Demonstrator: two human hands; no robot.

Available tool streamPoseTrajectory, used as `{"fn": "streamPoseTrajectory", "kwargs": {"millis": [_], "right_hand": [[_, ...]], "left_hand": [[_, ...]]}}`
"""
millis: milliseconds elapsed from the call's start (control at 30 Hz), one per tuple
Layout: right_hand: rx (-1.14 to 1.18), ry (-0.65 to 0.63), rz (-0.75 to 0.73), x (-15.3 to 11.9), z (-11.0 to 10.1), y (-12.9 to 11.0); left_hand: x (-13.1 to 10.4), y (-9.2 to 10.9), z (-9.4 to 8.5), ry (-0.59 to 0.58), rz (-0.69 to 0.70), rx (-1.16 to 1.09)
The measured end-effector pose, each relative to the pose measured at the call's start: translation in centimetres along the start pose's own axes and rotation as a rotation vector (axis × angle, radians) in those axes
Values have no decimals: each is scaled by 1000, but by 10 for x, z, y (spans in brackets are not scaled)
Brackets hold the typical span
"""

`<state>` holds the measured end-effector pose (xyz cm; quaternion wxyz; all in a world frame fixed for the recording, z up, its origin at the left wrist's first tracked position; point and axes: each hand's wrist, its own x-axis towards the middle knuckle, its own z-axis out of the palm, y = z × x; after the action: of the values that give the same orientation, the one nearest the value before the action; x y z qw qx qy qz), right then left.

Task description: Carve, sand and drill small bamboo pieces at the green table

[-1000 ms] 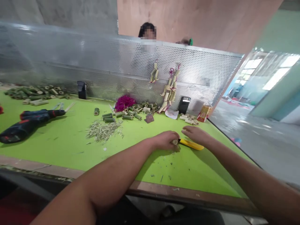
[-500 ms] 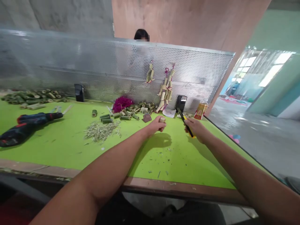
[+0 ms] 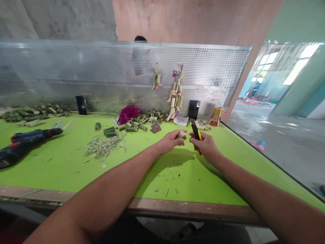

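Note:
Near the middle of the green tabletop (image 3: 101,176), my left hand (image 3: 169,141) is closed round a short bamboo piece (image 3: 181,134), whose pale end faces up and right. Just right of it, my right hand (image 3: 206,144) grips a yellow and black utility knife (image 3: 197,135), its blade end pointing up and away. The knife and the bamboo piece are apart. Behind my left hand lies a small brown flat piece (image 3: 155,128). Bamboo shavings (image 3: 104,145) lie in a heap to the left, beside cut green bamboo pieces (image 3: 110,131).
A power drill (image 3: 30,140) lies at the left, before a bamboo pile (image 3: 33,113). Purple fibre (image 3: 128,114), a phone (image 3: 194,109) and a bottle (image 3: 217,116) stand along the perforated metal screen (image 3: 208,67). Bamboo figures (image 3: 175,95) hang there. A person is behind it.
My hands have come closer together. The bamboo piece now shows more clearly in my left hand, and the knife stands more upright. The view has shifted slightly.

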<state>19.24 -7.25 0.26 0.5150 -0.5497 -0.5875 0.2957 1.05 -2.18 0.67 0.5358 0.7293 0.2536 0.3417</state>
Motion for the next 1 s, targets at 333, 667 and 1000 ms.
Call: {"fn": "streamPoseTrajectory", "kwargs": {"millis": [333, 667, 1000], "right_hand": [[-76, -90, -100, -1, -5, -3], [-131, -133, -74, -6, -5, -8], [-171, -117, -96, -5, -3, -5]], "left_hand": [[6, -11, 1, 29, 154, 351], [5, -5, -1, -10, 312, 544], [6, -8, -4, -56, 344, 616]]}}
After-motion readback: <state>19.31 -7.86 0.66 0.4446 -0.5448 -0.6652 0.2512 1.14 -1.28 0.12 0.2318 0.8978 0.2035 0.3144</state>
